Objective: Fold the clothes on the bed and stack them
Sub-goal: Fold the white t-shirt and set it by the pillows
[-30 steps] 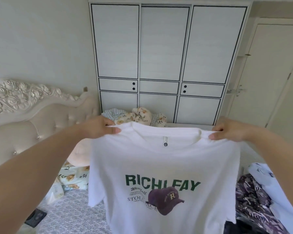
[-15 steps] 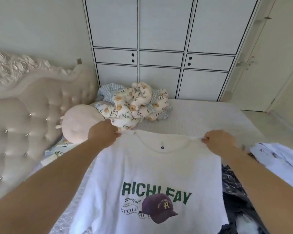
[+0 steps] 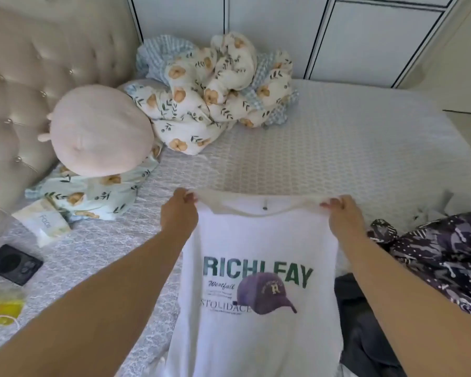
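White T-shirt [image 3: 259,317] held by both shoulders above the bed [image 3: 337,148].

I note the left hand [image 3: 178,216] and right hand [image 3: 343,216] set well apart, each pinching a shoulder seam, print facing me; I judge this spread keeps the cloth taut and square for laying flat. Dark patterned garments [image 3: 441,257] wait just beside, at right.

2 bare forearms, sleeveless in view; left hand [image 3: 178,216] and right hand [image 3: 344,217] ungloved.

Soft daylight, wide-angle warp, slight blur
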